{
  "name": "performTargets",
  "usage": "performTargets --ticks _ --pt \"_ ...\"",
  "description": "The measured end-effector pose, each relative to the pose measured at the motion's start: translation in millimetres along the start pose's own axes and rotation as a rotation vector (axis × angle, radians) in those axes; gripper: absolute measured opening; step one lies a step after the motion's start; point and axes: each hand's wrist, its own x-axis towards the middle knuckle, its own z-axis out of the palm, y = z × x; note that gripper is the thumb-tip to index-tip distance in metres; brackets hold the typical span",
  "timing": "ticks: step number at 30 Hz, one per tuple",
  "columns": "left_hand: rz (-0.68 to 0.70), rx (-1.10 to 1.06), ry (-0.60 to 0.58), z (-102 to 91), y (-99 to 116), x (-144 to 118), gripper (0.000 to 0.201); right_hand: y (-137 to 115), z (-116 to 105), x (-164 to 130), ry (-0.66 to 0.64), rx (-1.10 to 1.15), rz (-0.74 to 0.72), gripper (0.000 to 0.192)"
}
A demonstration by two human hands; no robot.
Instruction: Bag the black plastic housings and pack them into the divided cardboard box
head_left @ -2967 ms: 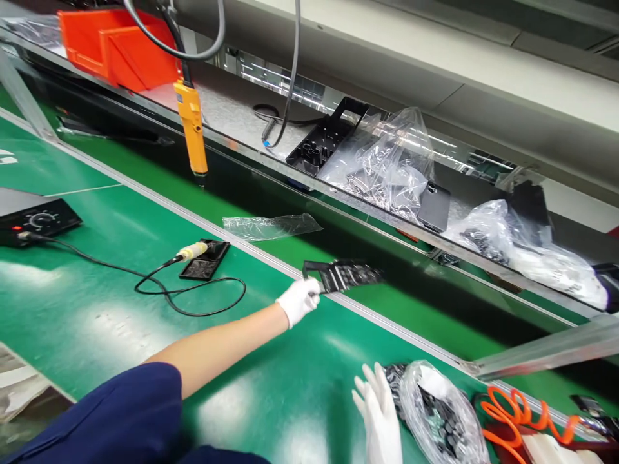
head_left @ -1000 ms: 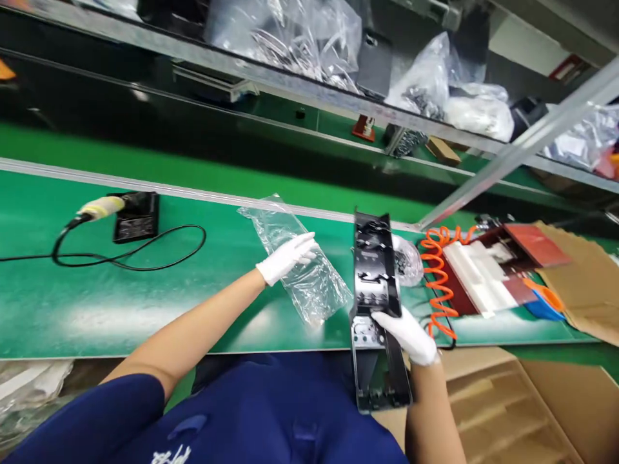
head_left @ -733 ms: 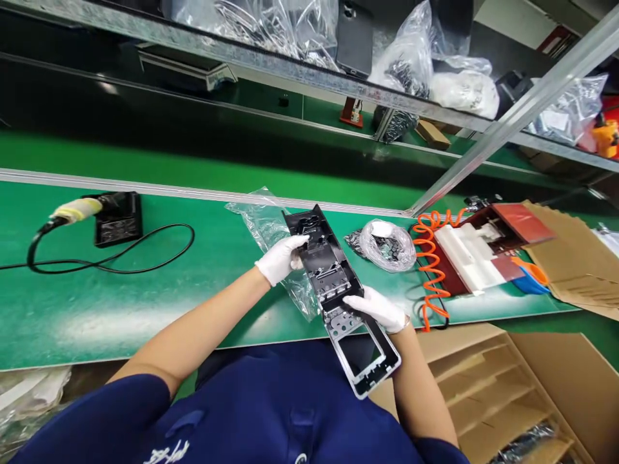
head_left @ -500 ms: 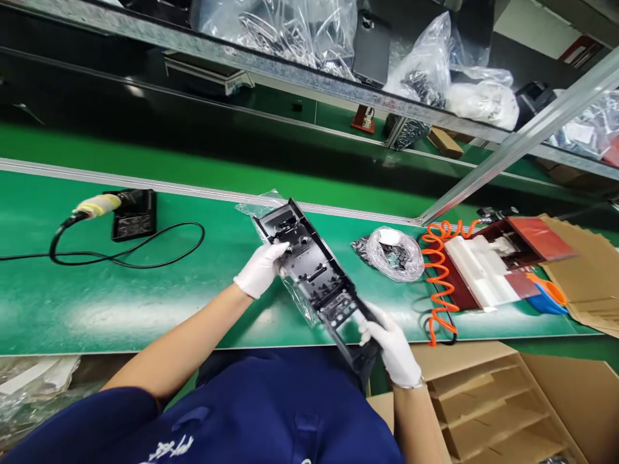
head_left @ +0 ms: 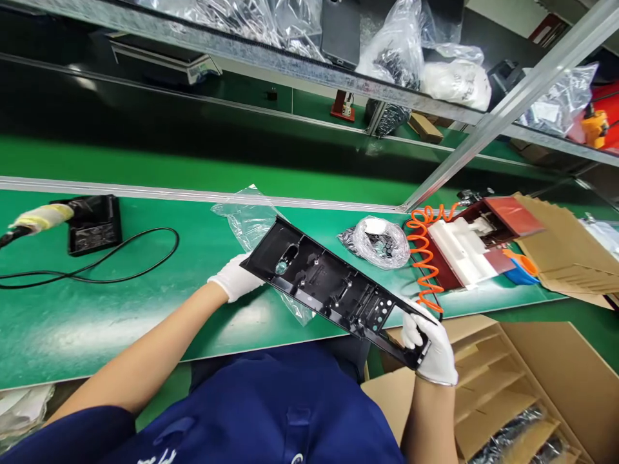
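Observation:
A long black plastic housing [head_left: 319,283] is held tilted above the bench edge, its hollow inner side with posts, ribs and holes facing me. My right hand [head_left: 435,345], in a white glove, grips its lower right end, with fingers curled through the opening there. My left hand [head_left: 236,278], also gloved, supports the upper left end from beneath; its fingers are hidden behind the housing. A clear plastic bag [head_left: 249,219] lies partly behind and under the housing, close to my left hand.
On the green bench [head_left: 159,322] stand a black device with a cable [head_left: 94,225], a bag of small parts [head_left: 382,241], a coiled orange hose [head_left: 425,258] and a red-and-white fixture [head_left: 464,248]. A divided cardboard box [head_left: 498,374] sits at lower right. A shelf [head_left: 271,67] crosses above.
The housing has turned flatter and its lower end has moved right with my right hand. My left hand has shifted left, from the inner face to beneath the end. The view has shifted.

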Motion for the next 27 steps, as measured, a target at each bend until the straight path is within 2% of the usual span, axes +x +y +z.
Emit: performTargets --ticks 3,6,8,11,14,17,27 --pt "-0.058 -0.283 -0.015 0.6 19.6 -19.7 0.055 -2.2 -1.2 0.2 -0.018 0.010 0.012 0.031" --pt "-0.069 -0.627 0.105 -0.7 51.7 -38.8 0.071 -5.0 -1.8 0.2 -0.046 0.014 0.001 0.027" --pt "-0.091 -0.721 0.169 -1.6 68.1 -50.1 0.076 -8.0 -1.1 -1.8 -0.068 0.017 -0.017 0.025" --pt "-0.138 -0.700 0.249 -0.3 78.8 -64.2 0.071 -14.7 2.3 -7.5 -0.075 0.028 -0.034 0.026" --pt "-0.171 -0.718 0.309 4.2 81.4 -72.2 0.061 -21.5 7.6 -12.8 -0.044 0.066 -0.044 0.034" --pt "-0.178 -0.733 0.311 7.8 85.3 -73.3 0.059 -24.2 11.9 -15.0 0.007 0.069 -0.042 0.042" --pt "-0.200 -0.781 0.300 9.1 95.1 -71.5 0.055 -17.7 8.8 -15.1 0.029 -0.021 0.000 0.042"
